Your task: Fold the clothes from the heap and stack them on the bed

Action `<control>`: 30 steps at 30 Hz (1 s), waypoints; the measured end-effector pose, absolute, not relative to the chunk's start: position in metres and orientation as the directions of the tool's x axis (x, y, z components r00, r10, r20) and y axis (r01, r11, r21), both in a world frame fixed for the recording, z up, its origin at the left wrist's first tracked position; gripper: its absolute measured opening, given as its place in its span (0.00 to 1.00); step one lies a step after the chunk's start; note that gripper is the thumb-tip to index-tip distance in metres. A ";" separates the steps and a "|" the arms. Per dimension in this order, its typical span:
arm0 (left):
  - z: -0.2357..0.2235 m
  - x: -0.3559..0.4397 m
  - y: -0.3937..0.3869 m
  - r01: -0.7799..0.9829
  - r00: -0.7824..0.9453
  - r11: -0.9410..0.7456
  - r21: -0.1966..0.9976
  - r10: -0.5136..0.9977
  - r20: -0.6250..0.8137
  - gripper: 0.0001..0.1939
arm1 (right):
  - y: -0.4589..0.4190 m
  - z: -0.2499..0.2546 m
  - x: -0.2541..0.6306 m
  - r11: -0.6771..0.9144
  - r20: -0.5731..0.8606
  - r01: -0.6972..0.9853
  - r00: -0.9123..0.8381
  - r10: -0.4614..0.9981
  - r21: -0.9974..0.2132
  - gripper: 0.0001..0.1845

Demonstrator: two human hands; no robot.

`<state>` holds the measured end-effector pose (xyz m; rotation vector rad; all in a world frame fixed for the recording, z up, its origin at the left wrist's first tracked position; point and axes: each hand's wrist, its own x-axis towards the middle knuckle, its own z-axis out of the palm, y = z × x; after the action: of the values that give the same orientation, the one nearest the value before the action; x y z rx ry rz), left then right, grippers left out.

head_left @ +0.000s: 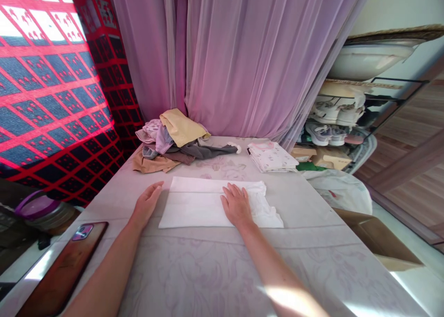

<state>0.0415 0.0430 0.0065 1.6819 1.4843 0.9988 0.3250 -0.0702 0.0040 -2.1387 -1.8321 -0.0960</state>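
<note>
Resting both bare hands on a bed [208,280] with a pale floral sheet, a person worked over a white garment [197,206] folded into a long, flat band. The fingers [236,194] of the right hand [237,205] lay spread and open on top of the garment, pressing on it without gripping, its crumpled, frilled end just right of them. The fingers [154,191] of the left hand [145,205] were also open and flat, holding nothing, on the sheet just beside the garment's left edge. Well ahead of the fingers sat a loose heap of clothes, with a yellow cloth [182,127] on top and a grey garment [197,150] and a tan garment [152,164] beneath. Ahead and right of the right hand's fingers lay a folded stack of pink-printed white clothes [272,156]. Near and left of the left hand's fingers, a smartphone [62,271] in a dark red case lay at the bed's edge. Beyond the fingers hung a sheer purple curtain [236,53], with a shoe rack [329,118] holding sneakers to its right and a cardboard box [378,236] right of the bed.
</note>
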 end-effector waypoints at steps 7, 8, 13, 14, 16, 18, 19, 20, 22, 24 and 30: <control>-0.003 0.037 0.014 0.792 0.260 -0.305 0.528 0.952 0.161 0.18 | -0.081 0.002 0.326 0.028 0.427 0.987 0.043 0.903 -0.157 0.18; -0.003 0.038 0.012 0.829 0.245 -0.294 0.476 0.956 0.163 0.18 | -0.081 0.002 0.326 0.023 0.425 0.989 0.042 0.904 -0.147 0.18; -0.001 0.045 0.007 0.902 0.137 -0.179 0.392 0.981 0.134 0.18 | -0.079 0.005 0.319 -0.029 0.391 0.989 0.083 0.917 -0.143 0.19; 0.000 0.046 0.007 0.899 0.145 -0.183 0.397 0.982 0.123 0.17 | -0.076 0.008 0.314 -0.011 0.381 0.989 0.068 0.922 -0.150 0.19; 0.002 0.047 0.006 0.893 0.157 -0.186 0.409 0.982 0.103 0.14 | -0.067 0.016 0.297 0.038 0.354 0.982 0.030 0.935 -0.185 0.19; 0.003 0.048 0.005 0.890 0.158 -0.180 0.418 0.984 0.087 0.12 | -0.051 0.025 0.276 0.082 0.309 0.967 -0.003 0.951 -0.241 0.20; 0.003 0.048 0.004 0.889 0.159 -0.180 0.422 0.984 0.085 0.12 | -0.040 0.030 0.265 0.093 0.276 0.958 -0.015 0.961 -0.271 0.20; 0.003 0.048 0.004 0.887 0.158 -0.181 0.425 0.983 0.089 0.12 | -0.028 0.034 0.254 0.093 0.235 0.950 -0.021 0.972 -0.298 0.21; 0.002 0.048 0.002 0.884 0.154 -0.187 0.428 0.982 0.112 0.12 | -0.002 0.040 0.235 0.065 0.133 0.938 -0.020 0.991 -0.340 0.22; 0.001 0.048 0.002 0.883 0.147 -0.192 0.429 0.980 0.136 0.12 | 0.025 0.044 0.221 0.023 0.053 0.937 -0.004 0.999 -0.350 0.23; 0.000 0.049 0.000 0.874 0.156 -0.207 0.439 0.976 0.149 0.09 | 0.080 0.044 0.205 -0.017 -0.055 0.940 -0.002 0.998 -0.341 0.29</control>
<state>0.0495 -0.0003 0.0000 2.1837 1.7976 0.5913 0.2047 0.0798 0.0435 -2.0618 -2.0460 0.4192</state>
